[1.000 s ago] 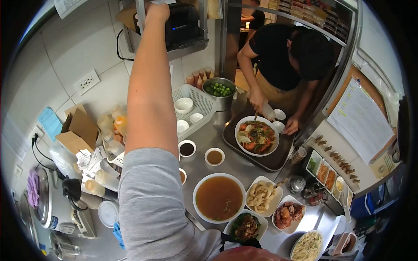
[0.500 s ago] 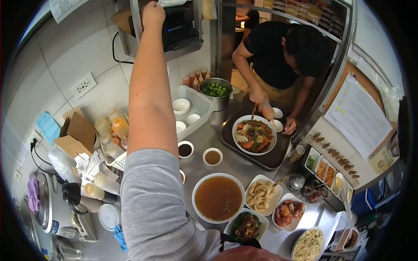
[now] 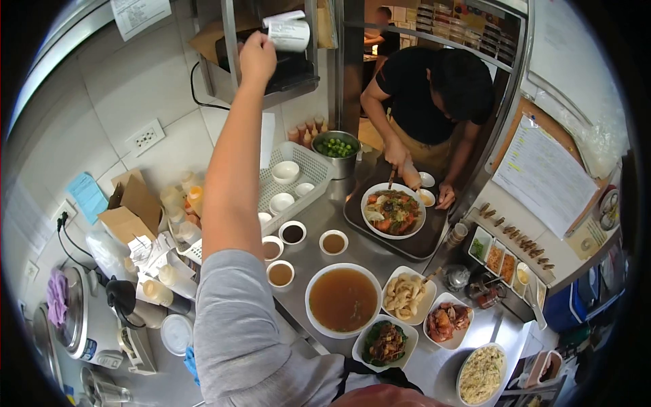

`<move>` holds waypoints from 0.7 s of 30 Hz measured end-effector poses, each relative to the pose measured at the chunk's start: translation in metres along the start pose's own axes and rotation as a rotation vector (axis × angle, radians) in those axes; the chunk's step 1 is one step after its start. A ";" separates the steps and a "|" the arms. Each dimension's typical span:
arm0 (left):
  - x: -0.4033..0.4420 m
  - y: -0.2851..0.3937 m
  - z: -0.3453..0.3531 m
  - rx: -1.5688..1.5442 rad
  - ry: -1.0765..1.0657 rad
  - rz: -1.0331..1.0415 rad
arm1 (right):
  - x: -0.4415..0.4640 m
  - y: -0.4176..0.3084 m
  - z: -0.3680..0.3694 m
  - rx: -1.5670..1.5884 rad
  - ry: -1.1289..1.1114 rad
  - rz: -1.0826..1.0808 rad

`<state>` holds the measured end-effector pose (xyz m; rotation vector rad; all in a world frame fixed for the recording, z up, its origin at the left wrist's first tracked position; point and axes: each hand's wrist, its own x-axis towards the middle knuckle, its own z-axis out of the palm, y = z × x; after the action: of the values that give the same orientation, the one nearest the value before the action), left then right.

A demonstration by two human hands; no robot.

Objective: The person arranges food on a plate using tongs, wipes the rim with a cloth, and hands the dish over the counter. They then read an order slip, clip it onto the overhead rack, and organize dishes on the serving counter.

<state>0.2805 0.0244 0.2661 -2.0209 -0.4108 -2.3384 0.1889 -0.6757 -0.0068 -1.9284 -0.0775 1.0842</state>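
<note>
One hand of mine, seemingly my left hand (image 3: 258,60), is raised at the top, its fingers closed on a curled white printed paper slip (image 3: 289,35). The slip hangs in front of a black machine (image 3: 288,71) on a metal wall shelf. A grey sleeve (image 3: 241,298) covers the upper part of this arm. My right hand is not in view. Under the arm stand a bowl of brown broth (image 3: 344,298), small sauce bowls (image 3: 280,274) and a perforated basket (image 3: 319,186) with white bowls.
Across the counter a person (image 3: 434,95) squeezes a bottle (image 3: 411,175) over a small bowl beside a noodle bowl (image 3: 393,211) on a dark tray (image 3: 352,216). Food dishes (image 3: 405,296) stand at right front. Squeeze bottles and an open carton (image 3: 127,210) are at left.
My raised hand has pulled back from the black machine, and the paper slip has come away with it. The co-worker's bottle has moved over a small bowl, which now shows orange sauce.
</note>
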 end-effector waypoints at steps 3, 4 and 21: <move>-0.015 0.025 -0.029 -0.129 -0.234 -0.156 | -0.024 -0.005 0.001 -0.049 -0.039 -0.060; -0.021 0.030 -0.034 -0.155 -0.208 -0.116 | -0.033 -0.008 0.002 -0.070 -0.057 -0.087; -0.152 0.211 -0.178 -0.615 -0.707 -0.198 | 0.069 -0.234 0.039 -0.008 -0.199 -0.999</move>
<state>0.1718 -0.2404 0.1341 -3.2221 0.1540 -1.9033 0.2835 -0.4798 0.1091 -1.4528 -1.0325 0.5635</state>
